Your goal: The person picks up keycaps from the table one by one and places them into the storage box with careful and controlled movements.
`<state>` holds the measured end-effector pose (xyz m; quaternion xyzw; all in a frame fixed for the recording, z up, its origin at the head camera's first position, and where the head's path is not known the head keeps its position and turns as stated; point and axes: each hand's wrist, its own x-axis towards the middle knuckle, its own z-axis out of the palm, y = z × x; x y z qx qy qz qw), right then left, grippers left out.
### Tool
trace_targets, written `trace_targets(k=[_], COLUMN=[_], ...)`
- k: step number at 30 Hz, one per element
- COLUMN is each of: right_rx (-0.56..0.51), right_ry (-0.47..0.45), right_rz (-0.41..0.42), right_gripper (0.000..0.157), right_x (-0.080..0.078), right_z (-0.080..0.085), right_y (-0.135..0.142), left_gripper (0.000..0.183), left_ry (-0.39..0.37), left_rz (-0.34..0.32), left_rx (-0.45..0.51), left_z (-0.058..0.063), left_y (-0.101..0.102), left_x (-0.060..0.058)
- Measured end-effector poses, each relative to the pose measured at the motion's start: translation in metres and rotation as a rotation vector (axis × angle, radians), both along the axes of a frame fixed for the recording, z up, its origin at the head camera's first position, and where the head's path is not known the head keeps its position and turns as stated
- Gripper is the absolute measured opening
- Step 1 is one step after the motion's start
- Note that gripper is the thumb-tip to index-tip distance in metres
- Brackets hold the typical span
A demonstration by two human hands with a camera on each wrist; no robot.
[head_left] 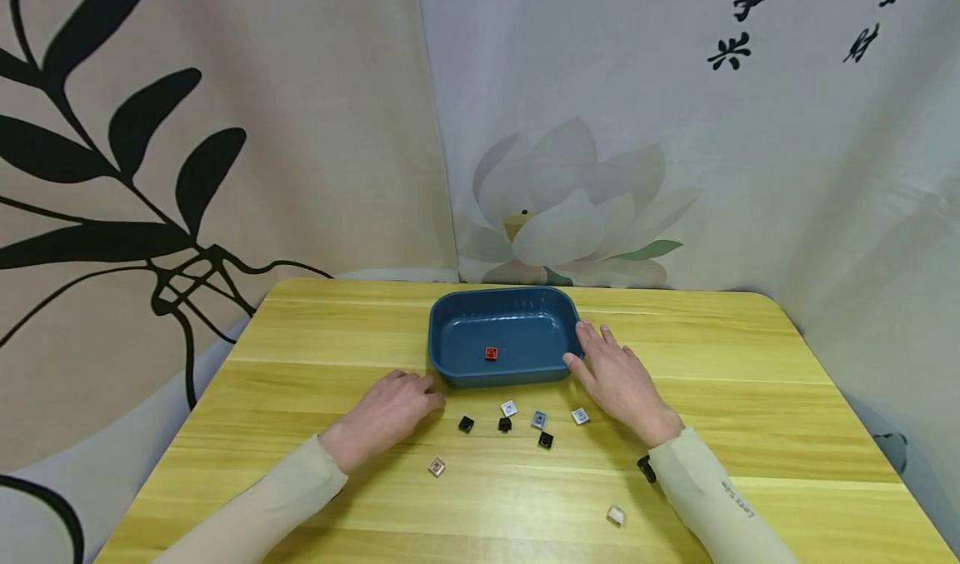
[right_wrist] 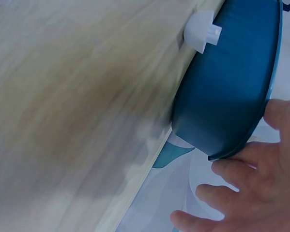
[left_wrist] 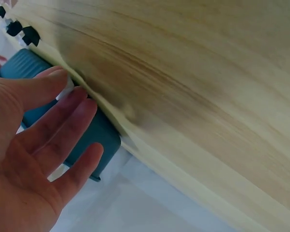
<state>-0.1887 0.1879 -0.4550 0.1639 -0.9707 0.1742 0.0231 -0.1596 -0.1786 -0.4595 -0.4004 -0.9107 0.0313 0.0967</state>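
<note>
My left hand (head_left: 393, 414) is at the near left corner of a blue rectangular dish (head_left: 468, 381). Its thumb and fingertips pinch a small white piece (left_wrist: 65, 90), mostly hidden by the fingers. At the dish's right end, my right hand (head_left: 618, 385) touches the rim with fairly straight fingers, the outer ones spread. One orange keyboard switch (head_left: 491, 353) lies in the dish. In front of it lie black switches (head_left: 466, 424), white ones (head_left: 508, 408) and a grey-blue one (head_left: 538, 420). A white switch (right_wrist: 200, 31) with a projecting stem shows beside the dish wall in the right wrist view.
Closer to the front of the wooden table (head_left: 337, 522) lie a pale pinkish switch (head_left: 437, 466) and a clear-white one (head_left: 616, 515). Behind the table's back edge hangs a printed curtain (head_left: 337, 131) with leaves, a lotus and characters.
</note>
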Motion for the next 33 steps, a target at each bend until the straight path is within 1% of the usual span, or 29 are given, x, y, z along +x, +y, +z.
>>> trace_targets(k=[3, 8, 12, 14, 18, 22, 26, 33], right_rx=[-0.002, -0.003, -0.001, 0.0, 0.002, -0.001, -0.002, -0.004], right_ry=[0.0, -0.002, -0.004, -0.005, -0.005, -0.007, -0.004, -0.005], right_rz=[0.001, 0.001, -0.001, 0.0, 0.0, -0.004, -0.001, 0.0], right_gripper=[0.069, 0.069, 0.07, 0.07, 0.069, 0.068, 0.068, 0.068], right_x=[0.0, 0.001, 0.001, 0.0, 0.0, 0.0, 0.0, 0.0], right_z=[0.0, 0.0, 0.0, 0.0, -0.001, -0.001, -0.001, 0.0], right_y=[0.0, 0.0, 0.0, 0.0, 0.0, 0.0, 0.0, 0.0], left_gripper=[0.028, 0.026, 0.03, 0.03, 0.031, 0.035, 0.039, 0.038], left_ry=[0.002, 0.012, 0.049, 0.062, 0.066, 0.062, 0.05, 0.028], left_rz=[-0.005, -0.023, -0.043, -0.043, -0.038, -0.045, -0.053, -0.053], left_rx=[0.043, 0.119, 0.137, 0.14, 0.155, 0.182, 0.198, 0.216], left_z=[0.003, 0.012, 0.022, 0.027, 0.037, 0.044, 0.048, 0.049], left_y=[-0.003, -0.006, -0.006, -0.005, -0.001, 0.004, 0.01, 0.025], left_x=[0.002, 0.006, 0.009, 0.01, 0.01, 0.007, 0.0, -0.014])
